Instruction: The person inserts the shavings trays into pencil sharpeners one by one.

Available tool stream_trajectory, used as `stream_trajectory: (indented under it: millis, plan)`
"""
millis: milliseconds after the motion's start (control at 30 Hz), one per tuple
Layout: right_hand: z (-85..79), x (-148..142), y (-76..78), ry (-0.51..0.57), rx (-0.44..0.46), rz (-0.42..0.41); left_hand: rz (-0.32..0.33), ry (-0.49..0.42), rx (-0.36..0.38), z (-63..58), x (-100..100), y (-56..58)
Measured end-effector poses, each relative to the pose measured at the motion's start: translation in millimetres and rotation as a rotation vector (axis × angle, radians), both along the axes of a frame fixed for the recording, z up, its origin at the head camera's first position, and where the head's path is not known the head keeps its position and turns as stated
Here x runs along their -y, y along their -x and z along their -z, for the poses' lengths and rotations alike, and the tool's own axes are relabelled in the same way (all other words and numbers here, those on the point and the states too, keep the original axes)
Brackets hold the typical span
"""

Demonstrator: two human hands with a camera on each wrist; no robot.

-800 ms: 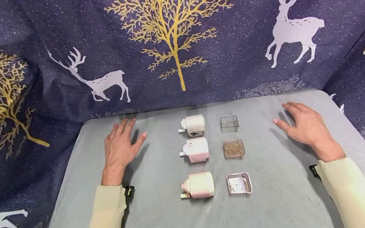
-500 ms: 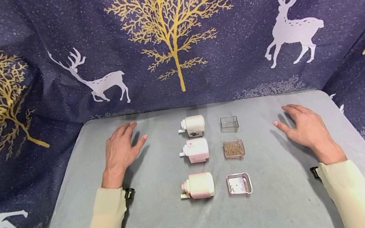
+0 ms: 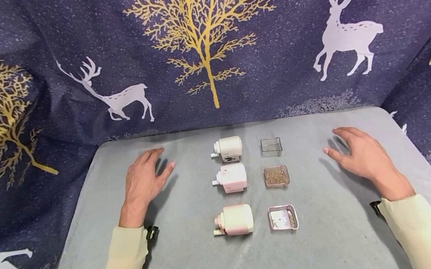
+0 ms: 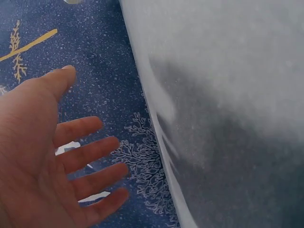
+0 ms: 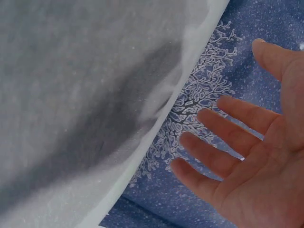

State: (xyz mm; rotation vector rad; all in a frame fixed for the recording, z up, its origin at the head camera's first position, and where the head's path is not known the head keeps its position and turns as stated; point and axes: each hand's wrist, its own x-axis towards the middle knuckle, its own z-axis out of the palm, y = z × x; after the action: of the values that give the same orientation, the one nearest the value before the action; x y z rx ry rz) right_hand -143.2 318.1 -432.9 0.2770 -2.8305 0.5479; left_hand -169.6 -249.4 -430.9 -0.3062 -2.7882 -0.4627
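Observation:
Three crank pencil sharpeners stand in a column mid-table in the head view: a white one [image 3: 231, 148] at the back, a pale pink one [image 3: 234, 178], and a cream and pink one [image 3: 238, 219] in front. Right of each lies a small see-through shavings drawer: a dark-rimmed one [image 3: 271, 150], one full of brown shavings [image 3: 276, 176], and a pinkish one [image 3: 283, 217] with a few bits inside. My left hand [image 3: 142, 181], left of the sharpeners, holds nothing, fingers spread. To the right of the drawers, my right hand [image 3: 363, 155] is likewise bare, its fingers relaxed.
A grey table [image 3: 199, 262] lies under everything. Behind it and at its sides hangs a dark blue cloth [image 3: 178, 94] printed with white deer and golden trees. Dark bands sit at both sleeve cuffs.
Both hands have drawn back slightly toward the person, and the left fingers look a little more bent. The sharpeners and drawers stay where they were.

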Motion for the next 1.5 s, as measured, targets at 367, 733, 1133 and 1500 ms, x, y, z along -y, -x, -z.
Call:
stream_trajectory:
  millis: [367,733,1133,1500]
  plan:
    - [-0.9,8.8,-14.9,0.015,0.001,-0.039,0.055,0.013,-0.014,-7.1,-5.4,-12.0]
    - [-8.2,23.7,-25.8,0.002,-0.029,-0.087,0.114,-0.004,-0.042,-13.5,-18.1,-26.4]
    - [-10.4,36.2,-40.2,-0.034,-0.041,-0.115,0.159,0.005,-0.034,-18.0,-31.2,-40.7]
    - [-12.2,46.6,-50.5,-0.042,-0.089,-0.161,0.208,0.023,-0.024,-18.9,-44.9,-50.5]
